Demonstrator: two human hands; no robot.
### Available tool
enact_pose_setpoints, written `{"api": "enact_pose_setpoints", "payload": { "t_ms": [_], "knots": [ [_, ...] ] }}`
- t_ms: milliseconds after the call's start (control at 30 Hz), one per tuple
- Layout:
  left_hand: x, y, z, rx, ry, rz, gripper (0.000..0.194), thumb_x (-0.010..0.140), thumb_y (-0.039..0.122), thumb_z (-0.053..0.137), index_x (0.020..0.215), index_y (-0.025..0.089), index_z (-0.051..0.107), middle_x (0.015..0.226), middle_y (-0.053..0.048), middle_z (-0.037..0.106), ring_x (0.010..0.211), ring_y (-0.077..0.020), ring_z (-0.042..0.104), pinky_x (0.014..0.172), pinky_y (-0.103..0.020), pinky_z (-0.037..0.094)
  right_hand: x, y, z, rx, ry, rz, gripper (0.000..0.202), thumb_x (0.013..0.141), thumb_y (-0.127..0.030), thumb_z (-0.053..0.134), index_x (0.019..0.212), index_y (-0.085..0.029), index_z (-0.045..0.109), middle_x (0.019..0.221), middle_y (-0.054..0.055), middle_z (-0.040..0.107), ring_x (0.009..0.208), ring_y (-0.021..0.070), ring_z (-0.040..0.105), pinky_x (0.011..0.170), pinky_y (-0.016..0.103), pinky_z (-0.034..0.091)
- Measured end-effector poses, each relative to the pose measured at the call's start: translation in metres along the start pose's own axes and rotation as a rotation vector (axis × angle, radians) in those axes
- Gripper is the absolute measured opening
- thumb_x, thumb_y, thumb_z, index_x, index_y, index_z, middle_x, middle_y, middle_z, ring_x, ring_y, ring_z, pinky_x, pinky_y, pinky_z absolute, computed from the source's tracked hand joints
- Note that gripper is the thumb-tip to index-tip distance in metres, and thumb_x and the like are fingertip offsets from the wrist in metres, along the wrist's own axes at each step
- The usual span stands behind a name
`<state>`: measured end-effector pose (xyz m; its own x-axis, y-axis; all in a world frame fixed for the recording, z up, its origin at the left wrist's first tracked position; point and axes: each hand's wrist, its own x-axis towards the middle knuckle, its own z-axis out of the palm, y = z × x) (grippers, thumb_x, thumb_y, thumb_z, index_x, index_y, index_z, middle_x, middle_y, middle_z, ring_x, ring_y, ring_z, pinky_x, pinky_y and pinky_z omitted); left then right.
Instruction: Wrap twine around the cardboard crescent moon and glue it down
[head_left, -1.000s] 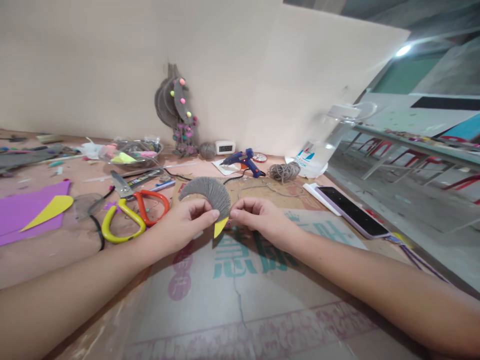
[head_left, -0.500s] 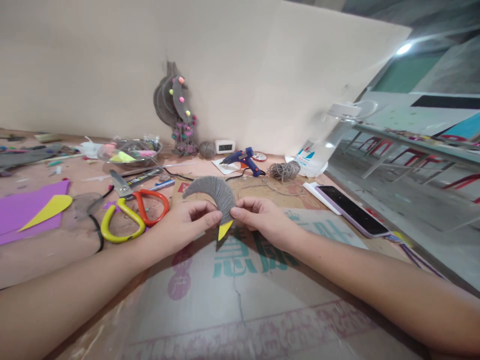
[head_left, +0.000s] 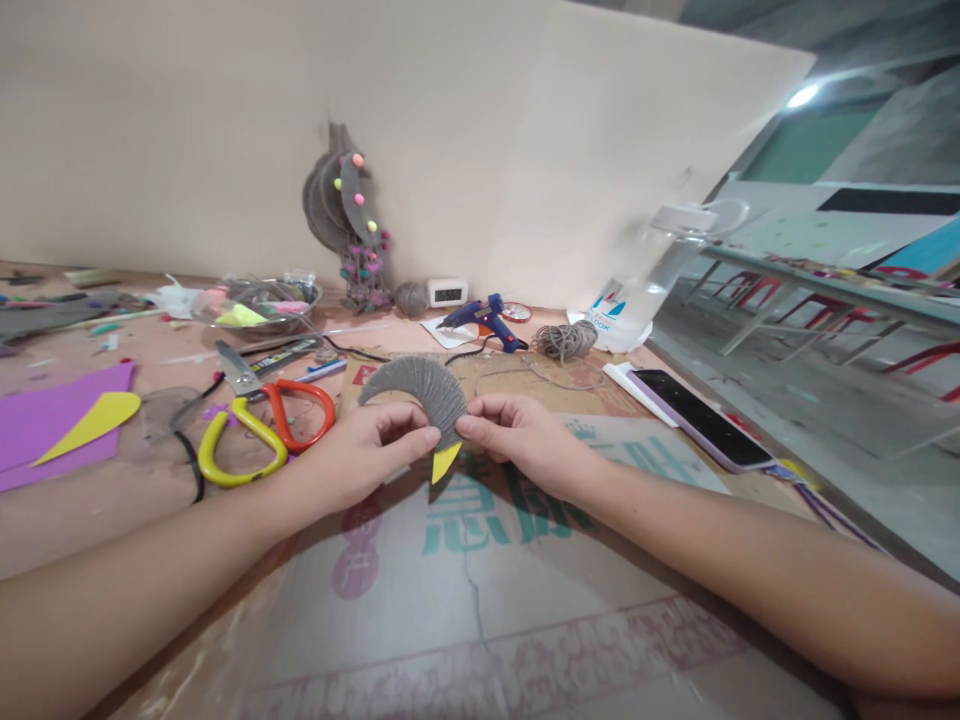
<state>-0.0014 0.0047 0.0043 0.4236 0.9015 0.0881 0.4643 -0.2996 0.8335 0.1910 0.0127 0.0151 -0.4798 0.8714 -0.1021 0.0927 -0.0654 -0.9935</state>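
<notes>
Grip: left hand [head_left: 386, 440] and right hand [head_left: 525, 440] both pinching the crescent [head_left: 435, 390], above the printed sheet [head_left: 390, 640]. Crescent grey, curved, closely cord-wound; lower end a bare yellow tip [head_left: 445, 463].

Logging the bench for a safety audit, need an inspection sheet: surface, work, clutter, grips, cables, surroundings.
Surface: printed board on a pinkish tabletop
Work: grey cord-wrapped crescent, yellow at its lower tip
Clutter: scissors and a yellow teardrop piece on the left; glue gun and cord coil behind the crescent; phone on the right
Grips: left grip and right grip both pinch the crescent near its lower end
Cables: black cable by the glue gun; its source can't be traced
Surroundings: pale panel behind; another table beyond, on the right; other people: nothing seen
</notes>
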Motion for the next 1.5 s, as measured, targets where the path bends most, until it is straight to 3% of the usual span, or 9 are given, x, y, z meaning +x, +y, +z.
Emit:
{"api": "enact_pose_setpoints", "payload": {
  "t_ms": [200, 367, 533, 733, 867, 1000, 1233, 1367, 1500],
  "knots": [
    [0.0, 0.0, 0.001, -0.038, 0.06, -0.001, 0.03, 0.079, 0.043, 0.05, 0.062, 0.018, 0.057, 0.063, 0.002, 0.049, 0.058, -0.0117, 0.048, 0.048, -0.021, 0.036, 0.0, 0.003, 0.0, -0.021, -0.01, -0.039, 0.018, 0.076, -0.03, 0.062, 0.07, -0.014, 0.057, 0.057, -0.006, 0.052, 0.049, 0.0043, 0.045, 0.049, 0.018, 0.035],
    [0.001, -0.002, 0.001, -0.068, 0.119, -0.024, 0.031, 0.079, 0.044, 0.051, 0.063, 0.018, 0.058, 0.063, 0.001, 0.052, 0.061, -0.013, 0.051, 0.052, -0.022, 0.039, 0.0, 0.006, -0.002, -0.081, -0.019, -0.155, 0.031, 0.083, -0.044, 0.05, 0.073, -0.015, 0.059, 0.05, -0.007, 0.041, 0.043, 0.0041, 0.033, 0.044, 0.019, 0.029],
    [0.001, 0.001, -0.001, -0.028, 0.183, -0.061, 0.032, 0.079, 0.045, 0.049, 0.062, 0.019, 0.058, 0.063, 0.002, 0.055, 0.061, -0.0131, 0.053, 0.055, -0.022, 0.04, 0.001, 0.006, -0.001, -0.273, 0.03, -0.099, 0.021, 0.074, -0.035, 0.063, 0.08, -0.015, 0.06, 0.067, -0.001, 0.057, 0.059, 0.0088, 0.049, 0.056, 0.022, 0.04],
    [0.002, 0.001, 0.0, -0.055, 0.156, -0.052, 0.031, 0.079, 0.045, 0.05, 0.067, 0.019, 0.059, 0.066, 0.001, 0.06, 0.064, -0.014, 0.056, 0.058, -0.023, 0.042, -0.001, 0.008, 0.005, -0.376, 0.012, -0.148, 0.017, 0.077, -0.033, 0.058, 0.074, -0.016, 0.057, 0.064, -0.002, 0.053, 0.057, 0.0085, 0.047, 0.054, 0.021, 0.038],
    [0.003, -0.001, 0.003, -0.15, 0.095, -0.025, 0.035, 0.084, 0.041, 0.043, 0.067, 0.017, 0.062, 0.068, -0.001, 0.063, 0.067, -0.0143, 0.057, 0.062, -0.023, 0.044, -0.002, 0.006, 0.004, -0.48, 0.204, -0.258, 0.018, 0.078, -0.032, 0.055, 0.069, -0.016, 0.052, 0.059, -0.004, 0.048, 0.051, 0.007, 0.041, 0.048, 0.019, 0.033],
    [0.001, 0.0, 0.005, -0.292, 0.009, 0.019, 0.03, 0.085, 0.039, 0.044, 0.088, 0.018, 0.064, 0.082, -0.005, 0.067, 0.073, -0.0146, 0.059, 0.066, -0.024, 0.046, -0.003, 0.008, -0.004, -0.788, 0.384, -0.499, 0.02, 0.081, -0.029, 0.052, 0.065, -0.017, 0.046, 0.056, -0.005, 0.043, 0.05, 0.0068, 0.036, 0.048, 0.02, 0.03],
    [-0.003, -0.004, 0.002, -0.294, 0.134, 0.061, 0.029, 0.079, 0.044, 0.052, 0.077, 0.018, 0.064, 0.071, -0.002, 0.064, 0.066, -0.0167, 0.057, 0.059, -0.025, 0.044, -0.012, 0.004, -0.014, -1.636, 0.155, -0.915, 0.023, 0.09, -0.021, 0.038, 0.078, -0.015, 0.056, 0.065, 0.002, 0.053, 0.06, 0.0129, 0.04, 0.055, 0.029, 0.023],
    [-0.005, -0.004, 0.002, -0.261, 0.113, 0.053, 0.029, 0.08, 0.041, 0.051, 0.065, 0.018, 0.061, 0.067, -0.002, 0.061, 0.065, -0.0161, 0.054, 0.061, -0.026, 0.042, -0.017, -0.006, -0.012, -1.787, 0.119, -0.978, 0.023, 0.091, -0.017, 0.038, 0.074, -0.016, 0.054, 0.065, 0.002, 0.052, 0.059, 0.0138, 0.039, 0.056, 0.03, 0.023],
    [-0.002, -0.003, 0.006, -0.505, 0.167, -0.115, 0.021, 0.079, 0.033, 0.053, 0.067, 0.018, 0.061, 0.066, -0.001, 0.061, 0.062, -0.0144, 0.055, 0.062, -0.026, 0.043, -0.016, -0.005, -0.01, -1.775, 0.107, -0.969, 0.024, 0.092, -0.02, 0.036, 0.077, -0.016, 0.054, 0.067, 0.002, 0.053, 0.06, 0.0134, 0.042, 0.055, 0.029, 0.024]
  ]
}}
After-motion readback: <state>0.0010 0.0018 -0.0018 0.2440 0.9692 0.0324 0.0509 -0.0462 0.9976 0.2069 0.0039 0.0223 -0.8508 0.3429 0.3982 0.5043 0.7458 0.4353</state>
